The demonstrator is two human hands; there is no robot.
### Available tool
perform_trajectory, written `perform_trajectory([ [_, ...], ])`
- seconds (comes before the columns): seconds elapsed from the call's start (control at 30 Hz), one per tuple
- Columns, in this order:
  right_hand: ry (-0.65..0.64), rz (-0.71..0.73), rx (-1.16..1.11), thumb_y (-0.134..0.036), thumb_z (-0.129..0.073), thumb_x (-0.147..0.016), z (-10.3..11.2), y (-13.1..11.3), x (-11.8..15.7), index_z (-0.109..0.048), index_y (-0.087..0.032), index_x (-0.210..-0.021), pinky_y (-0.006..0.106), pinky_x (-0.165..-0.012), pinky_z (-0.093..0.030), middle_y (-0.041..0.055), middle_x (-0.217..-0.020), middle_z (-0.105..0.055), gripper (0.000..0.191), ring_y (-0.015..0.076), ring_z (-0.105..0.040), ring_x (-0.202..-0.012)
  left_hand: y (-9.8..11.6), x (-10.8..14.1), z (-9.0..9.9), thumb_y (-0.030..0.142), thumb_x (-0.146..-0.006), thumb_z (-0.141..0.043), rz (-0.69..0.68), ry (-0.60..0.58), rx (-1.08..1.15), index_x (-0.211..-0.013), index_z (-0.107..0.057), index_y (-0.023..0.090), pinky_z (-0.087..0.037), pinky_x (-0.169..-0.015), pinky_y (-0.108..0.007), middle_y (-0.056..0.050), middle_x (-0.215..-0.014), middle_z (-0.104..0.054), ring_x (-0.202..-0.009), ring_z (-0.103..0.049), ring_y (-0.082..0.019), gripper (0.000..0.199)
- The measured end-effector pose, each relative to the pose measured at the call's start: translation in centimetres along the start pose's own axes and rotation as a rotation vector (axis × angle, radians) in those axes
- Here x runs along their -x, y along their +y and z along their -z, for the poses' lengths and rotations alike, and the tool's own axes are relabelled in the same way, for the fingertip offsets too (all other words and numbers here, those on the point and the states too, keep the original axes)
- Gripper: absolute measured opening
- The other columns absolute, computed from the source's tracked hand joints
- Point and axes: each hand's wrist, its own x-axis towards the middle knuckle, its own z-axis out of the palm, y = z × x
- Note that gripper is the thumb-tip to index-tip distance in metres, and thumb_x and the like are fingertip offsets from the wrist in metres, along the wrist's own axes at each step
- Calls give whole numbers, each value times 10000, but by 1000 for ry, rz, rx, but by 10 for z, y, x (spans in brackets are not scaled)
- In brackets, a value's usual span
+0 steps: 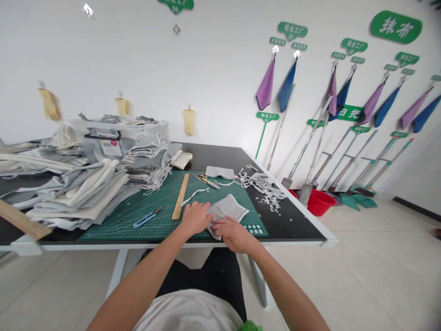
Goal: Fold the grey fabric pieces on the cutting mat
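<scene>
A light grey piece of cloth [233, 208] with a pale edge lies at a slant near the front of the green cutting mat [131, 216]. My left hand [195, 218] has its fingers bent on the cloth's left edge. From the near side, my right hand [233, 234] grips the same cloth, its fingers curled over the lower part; the thumb is hard to see. Just left of my left hand are a narrow fabric strip [195, 196] and a wooden ruler [181, 196]. Beyond the hands lie scissors [208, 181] and another grey fabric piece [219, 172].
A blue utility knife [147, 218] lies on the mat. Stacks of grey and cream cloth [82, 193] and a clear plastic box [103, 142] fill the table's left. Fabric scraps [265, 186] lie to the right. A second wooden ruler [24, 219] juts over the front edge.
</scene>
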Motion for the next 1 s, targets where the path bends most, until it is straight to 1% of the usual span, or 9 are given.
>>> perform_trajectory([
  [0.1, -13, -22, 70, -75, -437, -806, 6, 15, 3, -683, -263, -958, 451, -1155, -172, -12, -1286, -628, 346, 156, -405, -1349, 3, 0, -1, 339, -857, -485, 7, -41, 6, -1168, -587, 239, -399, -925, -469, -115, -1124, -680, -1106, -575, -304, 342],
  [0.2, -17, -93, 179, -77, -464, -795, 16, 29, 4, -701, -265, -938, 493, -1153, -155, -3, -1339, -588, 335, 194, -374, -1371, 4, -1, -5, 277, -845, -471, 37, -83, 31, -1226, -555, 237, -448, -859, -416, -112, -1102, -695, -1016, -638, -276, 392],
  [0.37, -15, -272, 247, -70, -463, -766, 33, 44, 15, -706, -259, -1074, 528, -1132, -220, 38, -1391, -539, 436, 242, -350, -1386, 3, 2, -8, 284, -855, -457, 50, -91, 79, -1248, -559, 246, -480, -808, -333, -86, -1085, -709, -996, -660, -238, 408],
  [0.43, 26, -280, 219, -72, -465, -761, 36, 44, 19, -683, -252, -1134, 511, -1136, -231, 40, -1397, -533, 468, 232, -351, -1387, 2, 4, -5, 321, -872, -443, 32, -74, 96, -1207, -590, 249, -486, -801, -323, -70, -1060, -713, -984, -660, -229, 373],
  [0.53, 99, -267, 189, -137, -472, -839, 35, 39, 20, -638, -213, -1204, 492, -1139, -243, 67, -1391, -537, 408, 222, -361, -1382, 0, 9, 4, 337, -897, -396, 6, -10, 100, -1187, -602, 206, -479, -860, -368, -101, -1096, -685, -1030, -630, -250, 379],
  [0.63, 113, -251, 187, -268, -479, -919, 30, 32, 12, -618, -190, -1225, 478, -1136, -256, 90, -1392, -534, 345, 225, -351, -1387, 0, 18, 13, 245, -881, -393, -101, 26, 105, -1187, -604, 204, -421, -988, -377, -102, -1220, -624, -1182, -535, -238, 374],
  [0.77, 86, -264, 210, -381, -496, -937, 17, 24, 0, -601, -203, -1240, 503, -1138, -230, 100, -1368, -556, 366, 234, -353, -1385, 1, 34, 11, 254, -780, -557, -292, -43, 119, -1296, -535, 235, -281, -1136, -405, -65, -1373, -540, -1332, -405, -230, 517],
  [0.9, 60, -261, 222, -427, -478, -950, 8, 17, -2, -621, -210, -1197, 557, -1144, -147, 102, -1242, -649, 358, 250, -444, -1319, -1, 49, 0, 393, -740, -644, -385, -88, 98, -1331, -503, 236, -143, -1183, -480, -88, -1411, -508, -1345, -396, -258, 628],
  [1.0, 80, -267, 226, -399, -431, -974, 11, 13, 0, -642, -214, -1157, 551, -1145, -132, 94, -1193, -676, 334, 242, -480, -1286, -3, 56, -3, 379, -777, -623, -422, -48, 83, -1322, -508, 225, -119, -1188, -458, -87, -1378, -538, -1313, -432, -237, 578],
])
